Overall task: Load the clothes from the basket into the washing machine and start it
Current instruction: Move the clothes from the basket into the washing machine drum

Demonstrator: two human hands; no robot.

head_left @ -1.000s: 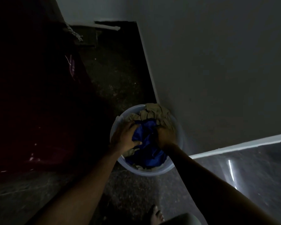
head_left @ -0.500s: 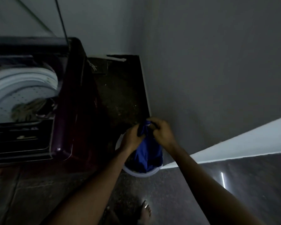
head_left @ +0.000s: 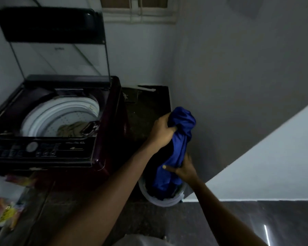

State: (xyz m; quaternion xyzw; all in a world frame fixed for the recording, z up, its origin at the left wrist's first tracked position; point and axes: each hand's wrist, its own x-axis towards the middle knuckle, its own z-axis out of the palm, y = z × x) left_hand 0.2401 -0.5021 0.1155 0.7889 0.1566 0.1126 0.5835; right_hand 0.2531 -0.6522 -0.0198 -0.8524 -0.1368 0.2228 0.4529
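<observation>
Here the left hand [head_left: 163, 129] is clenched around the bunched top of the blue garment [head_left: 178, 144], and the right hand [head_left: 182, 168], lower down, pinches its middle, while the tail hangs into the basket [head_left: 160, 199] on the floor directly beneath both hands. That trailing end could snag other clothes or the basket rim and tip it as the bundle swings toward the washing machine [head_left: 103, 107], which stands open well to the left of the left hand. Loose fabric might also drape over the drum's edge rather than land beside the beige cloth [head_left: 71, 130] already inside.
</observation>
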